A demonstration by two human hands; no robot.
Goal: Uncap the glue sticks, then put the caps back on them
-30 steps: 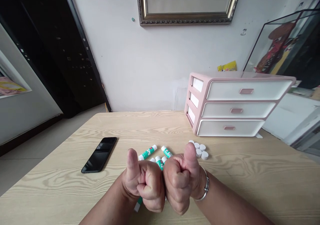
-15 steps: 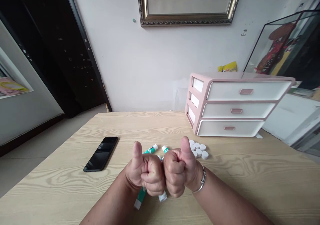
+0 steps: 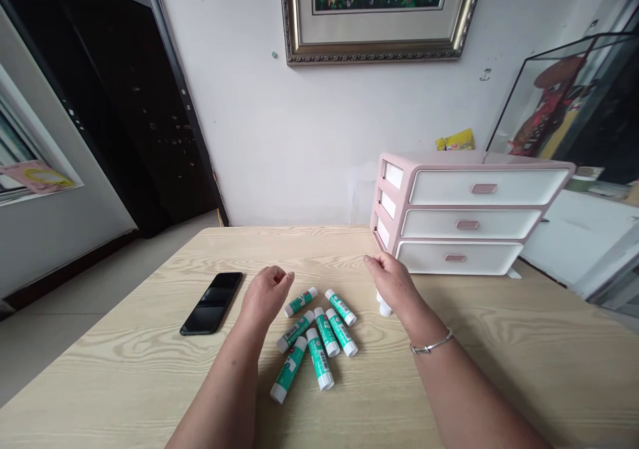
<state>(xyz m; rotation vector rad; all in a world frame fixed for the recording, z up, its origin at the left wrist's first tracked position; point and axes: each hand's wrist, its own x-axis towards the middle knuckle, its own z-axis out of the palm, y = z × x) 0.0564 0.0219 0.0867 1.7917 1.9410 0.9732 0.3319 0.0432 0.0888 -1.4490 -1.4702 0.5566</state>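
Observation:
Several white glue sticks with green labels (image 3: pixel 319 358) lie scattered on the pale wood-grain table (image 3: pixel 150 349), their ends pointing different ways. My left hand (image 3: pixel 266 296) hovers just left of the nearest stick, loosely curled and holding nothing. My right hand (image 3: pixel 392 279) is raised to the right of the sticks, near the drawer unit's lower corner, and is also empty. Under that hand, white round caps (image 3: pixel 384 307) show only in part; the rest of them are hidden.
A black smartphone (image 3: pixel 211 304) lies face up at the table's left. A pink-and-white drawer unit (image 3: pixel 462 224) with three drawers stands at the back right. The table's far edge meets a white wall, and its left edge drops to a tiled floor.
My two hands were thumbs-up fists pressed together over the sticks. They have now moved apart and opened, uncovering the sticks. The view has shifted slightly.

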